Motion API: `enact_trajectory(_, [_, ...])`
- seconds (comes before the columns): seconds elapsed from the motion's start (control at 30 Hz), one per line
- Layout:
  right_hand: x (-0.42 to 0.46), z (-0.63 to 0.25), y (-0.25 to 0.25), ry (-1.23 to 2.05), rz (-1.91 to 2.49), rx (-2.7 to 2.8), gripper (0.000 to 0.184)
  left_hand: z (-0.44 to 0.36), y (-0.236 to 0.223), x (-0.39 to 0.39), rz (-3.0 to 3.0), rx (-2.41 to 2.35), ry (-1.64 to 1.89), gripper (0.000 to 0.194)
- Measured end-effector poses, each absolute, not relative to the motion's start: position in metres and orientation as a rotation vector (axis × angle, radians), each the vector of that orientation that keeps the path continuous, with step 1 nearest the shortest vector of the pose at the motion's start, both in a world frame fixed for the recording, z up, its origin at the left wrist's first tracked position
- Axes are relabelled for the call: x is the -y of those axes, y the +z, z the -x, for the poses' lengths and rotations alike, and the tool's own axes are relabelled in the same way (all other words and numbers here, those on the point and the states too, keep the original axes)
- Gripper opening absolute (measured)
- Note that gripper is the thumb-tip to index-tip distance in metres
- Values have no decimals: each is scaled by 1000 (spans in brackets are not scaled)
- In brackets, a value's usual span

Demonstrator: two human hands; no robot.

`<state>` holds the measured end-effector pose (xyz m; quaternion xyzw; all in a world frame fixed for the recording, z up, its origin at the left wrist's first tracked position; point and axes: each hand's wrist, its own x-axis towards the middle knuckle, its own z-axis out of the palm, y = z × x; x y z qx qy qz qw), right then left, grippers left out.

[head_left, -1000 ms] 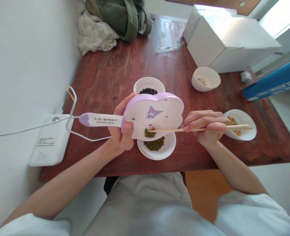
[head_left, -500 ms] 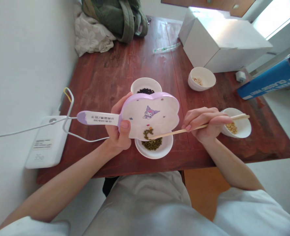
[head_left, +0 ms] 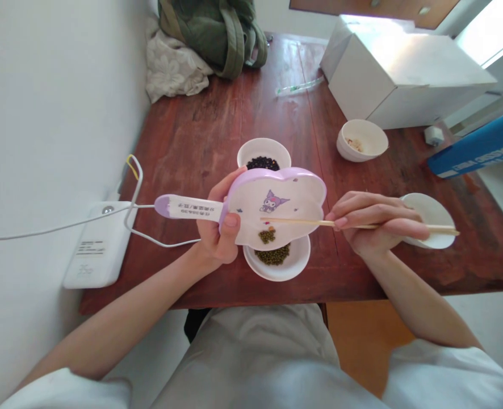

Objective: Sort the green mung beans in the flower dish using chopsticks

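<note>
My left hand (head_left: pixel 221 227) is closed around the near end of a purple-and-white flower-shaped dish (head_left: pixel 294 196), beside its labelled handle (head_left: pixel 192 208). A small cluster of green beans (head_left: pixel 267 234) lies in the dish near its lower edge. Between the fingers of my right hand (head_left: pixel 373 221) are chopsticks (head_left: pixel 294 221), their tips over the dish just above the beans. Below the dish, partly covered by it, a white bowl (head_left: pixel 296 267) holds more green beans (head_left: pixel 272 254). Behind it, another white bowl (head_left: pixel 263 146) contains black beans (head_left: pixel 262 163).
A white bowl (head_left: pixel 436 210) stands beyond my right hand, and another bowl (head_left: pixel 362 133) with pale bits sits farther back. A white box (head_left: pixel 405 79), a blue container (head_left: pixel 481 145) and a green bag (head_left: pixel 211 34) surround the work area. A power bank (head_left: pixel 96 255) with a cable lies left.
The chopstick tips have moved up and away from the beans at the dish's lower edge. The beans there are bunched more tightly. The whole view has shifted slightly.
</note>
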<state>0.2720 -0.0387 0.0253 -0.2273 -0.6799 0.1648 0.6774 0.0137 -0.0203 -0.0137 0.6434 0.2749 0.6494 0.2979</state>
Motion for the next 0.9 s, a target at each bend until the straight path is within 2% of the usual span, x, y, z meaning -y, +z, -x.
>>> enact_trajectory(0.2, [36,-270,25,383,344,1672,53,-11,-19,19,-1736,-718,1749,57])
enact_trajectory(0.47, [39,-275,28,456,305,1822,52,-10,-20,21,-1713,-732,1712,59])
enact_trajectory(0.6, [37,-272,34,519,251,1760,56,-10,-25,19,-1737,-715,1751,53])
enact_trajectory(0.73, [37,-277,38,499,360,1629,65,-9,-31,17,-1717,-735,1816,56])
enact_trajectory(0.9, [39,-284,36,394,460,1603,62,-9,-24,18,-1728,-788,1771,61])
